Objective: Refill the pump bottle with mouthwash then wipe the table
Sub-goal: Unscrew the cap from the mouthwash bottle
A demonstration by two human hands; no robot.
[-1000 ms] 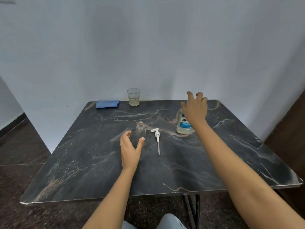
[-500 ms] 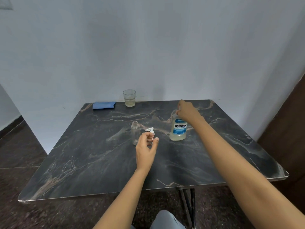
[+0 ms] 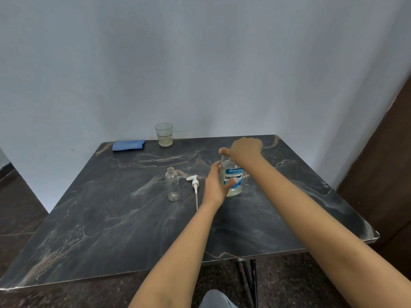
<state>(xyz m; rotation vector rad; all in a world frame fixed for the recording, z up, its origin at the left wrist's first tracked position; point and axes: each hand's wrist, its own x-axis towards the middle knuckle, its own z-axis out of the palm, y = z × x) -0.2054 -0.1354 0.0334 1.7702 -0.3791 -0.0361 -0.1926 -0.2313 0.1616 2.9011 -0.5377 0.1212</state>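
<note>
On the bench (image 3: 111, 218), the left hand (image 3: 214, 185) wraps its grip round the mouthwash bottle (image 3: 235, 173); the right hand (image 3: 243, 150) clamps its grip on the bottle's top.

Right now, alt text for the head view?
Both hands are on the mouthwash bottle: the left hand holds its body, the right hand grips its top. To its left on the table, the empty pump bottle stands open with its pump lying beside it; a blue cloth and a glass sit at the far edge.
</note>
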